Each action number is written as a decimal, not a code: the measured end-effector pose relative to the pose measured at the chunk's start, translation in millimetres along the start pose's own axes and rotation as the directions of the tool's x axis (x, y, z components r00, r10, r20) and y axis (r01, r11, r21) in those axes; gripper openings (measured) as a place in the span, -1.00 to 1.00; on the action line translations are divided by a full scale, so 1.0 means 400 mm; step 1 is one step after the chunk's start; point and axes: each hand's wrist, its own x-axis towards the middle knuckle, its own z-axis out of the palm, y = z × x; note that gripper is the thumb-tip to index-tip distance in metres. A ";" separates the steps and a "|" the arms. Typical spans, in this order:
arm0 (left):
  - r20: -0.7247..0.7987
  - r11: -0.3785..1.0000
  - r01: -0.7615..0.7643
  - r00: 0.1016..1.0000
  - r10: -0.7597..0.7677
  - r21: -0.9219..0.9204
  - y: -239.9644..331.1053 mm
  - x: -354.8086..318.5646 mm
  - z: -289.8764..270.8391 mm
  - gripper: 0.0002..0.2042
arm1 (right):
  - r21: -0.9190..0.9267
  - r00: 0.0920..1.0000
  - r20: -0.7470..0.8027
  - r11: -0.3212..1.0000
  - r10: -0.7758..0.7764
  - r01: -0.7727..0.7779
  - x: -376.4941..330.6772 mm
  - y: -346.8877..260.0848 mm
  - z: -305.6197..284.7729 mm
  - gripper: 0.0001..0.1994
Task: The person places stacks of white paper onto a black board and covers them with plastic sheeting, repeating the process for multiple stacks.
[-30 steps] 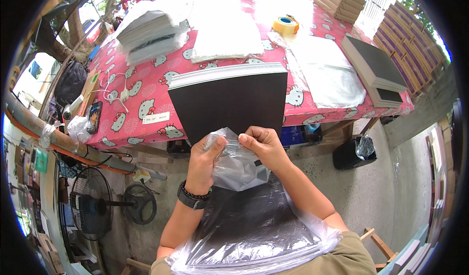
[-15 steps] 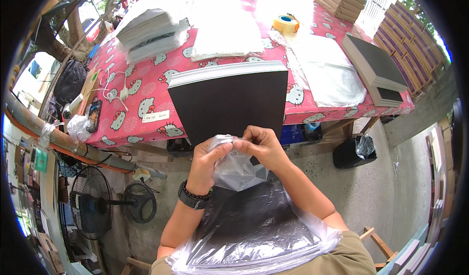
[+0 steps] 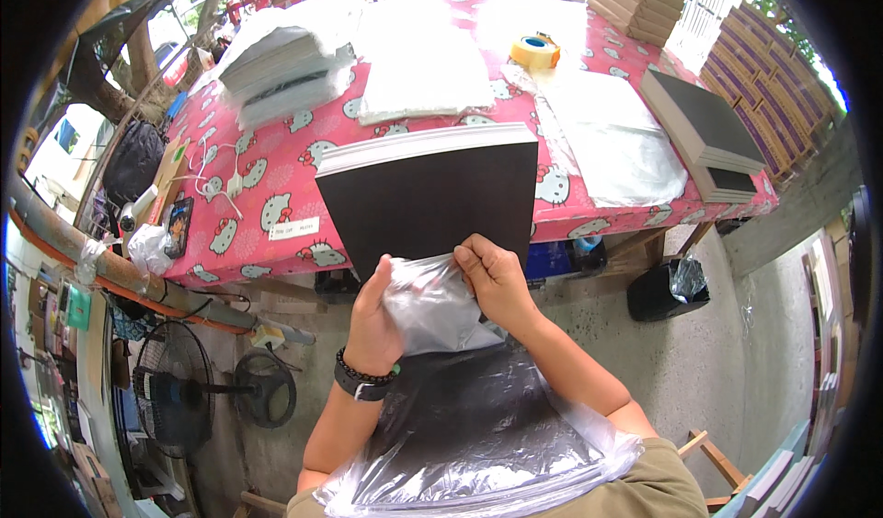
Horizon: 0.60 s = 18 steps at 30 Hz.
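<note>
A clear plastic bag [image 3: 430, 305] is stretched between my two hands, below the front face of a black-covered stack of boards [image 3: 428, 196] with white edges. My right hand [image 3: 497, 281] pinches the bag's upper right edge between thumb and fingers. On the other side, my left hand [image 3: 375, 320] holds the bag with its thumb raised; its fingers are mostly hidden behind the plastic. Across my lap lies a black flat stack in clear plastic [image 3: 469, 417], its loose plastic edge gathered against my shirt.
A table with a pink patterned cover [image 3: 276, 178] stands ahead. It carries a yellow tape roll [image 3: 535, 51], white plastic sheets [image 3: 621, 145], a wrapped stack [image 3: 285, 76] and grey-black boards [image 3: 704, 122]. A fan [image 3: 175, 385] stands at left, a black bin [image 3: 667, 290] at right.
My hands have moved apart, the left one shifting left and its thumb lifting off the bunched plastic. The bag is now spread flatter between them. The black-covered stack stays in about the same place.
</note>
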 end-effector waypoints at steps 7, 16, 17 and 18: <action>0.302 0.937 -0.194 0.948 0.103 0.291 0.027 0.001 -0.040 -0.79 | 0.583 0.821 0.447 0.811 -0.356 0.035 0.017 0.011 -0.042 -0.85; 0.110 -0.143 0.013 0.576 0.810 0.990 0.193 -0.073 -0.480 -0.76 | 0.695 0.822 -0.542 0.643 0.175 0.322 0.004 -0.026 -0.378 -0.71; 0.059 -0.167 0.158 0.529 0.847 0.973 0.261 -0.137 -0.588 -0.78 | 0.549 0.729 -0.674 0.740 0.119 0.387 -0.023 -0.020 -0.459 -0.81; 0.071 -0.233 0.411 0.371 0.926 0.881 0.329 -0.203 -0.665 -0.78 | 0.419 0.515 -0.842 0.798 0.162 0.433 -0.036 -0.057 -0.502 -0.82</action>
